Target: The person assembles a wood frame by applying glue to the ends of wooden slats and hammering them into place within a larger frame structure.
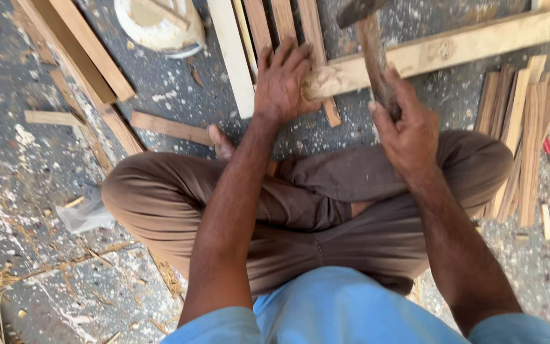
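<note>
I sit cross-legged on the floor in brown trousers. My left hand [283, 81] presses flat, fingers spread, on the end of a pale wooden frame rail [440, 48] where it crosses several thin slats [268, 25]. My right hand [405, 124] is closed around the wooden handle of a hammer [370, 44]. The hammer's dark head is raised at the top edge, above the rail's end.
A stack of thin wood strips [523, 127] lies to the right of my knee. More boards [84, 57] lie at the upper left, near a white bucket [157, 25]. A short offcut [170, 127] lies by my foot. The concrete floor is littered with chips and shavings.
</note>
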